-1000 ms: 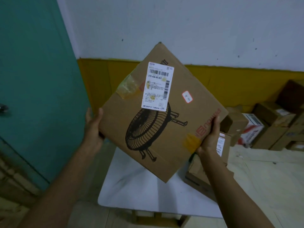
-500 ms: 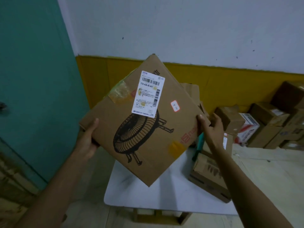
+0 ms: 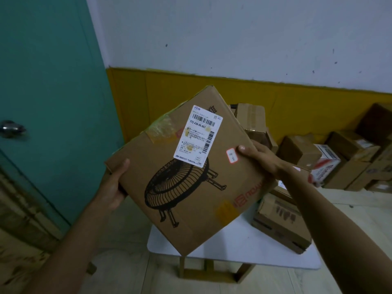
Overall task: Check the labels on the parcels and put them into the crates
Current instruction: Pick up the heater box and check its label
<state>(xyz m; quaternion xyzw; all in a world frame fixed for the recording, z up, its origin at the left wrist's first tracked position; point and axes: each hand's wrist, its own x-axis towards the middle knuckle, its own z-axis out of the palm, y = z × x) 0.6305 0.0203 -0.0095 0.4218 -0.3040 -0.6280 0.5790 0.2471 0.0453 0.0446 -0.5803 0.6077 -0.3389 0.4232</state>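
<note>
I hold a flat brown cardboard parcel (image 3: 191, 187) tilted like a diamond above the table. A black fan drawing is printed on it. A white shipping label (image 3: 198, 135) with barcodes faces me, and a small red-edged sticker (image 3: 231, 155) sits to its right. My left hand (image 3: 115, 185) grips the parcel's left corner. My right hand (image 3: 257, 157) grips the right edge, thumb beside the small sticker. No crate is in view.
A small white table (image 3: 239, 245) stands below the parcel with other cardboard boxes (image 3: 280, 225) on its right side. More boxes (image 3: 347, 158) are stacked along the yellow-and-white wall at right. A teal door (image 3: 46, 102) with a metal handle is at left.
The parcel has come down and turned slightly. My right hand has slid up its right edge, from the lower corner to beside the small sticker. More boxes behind it now show.
</note>
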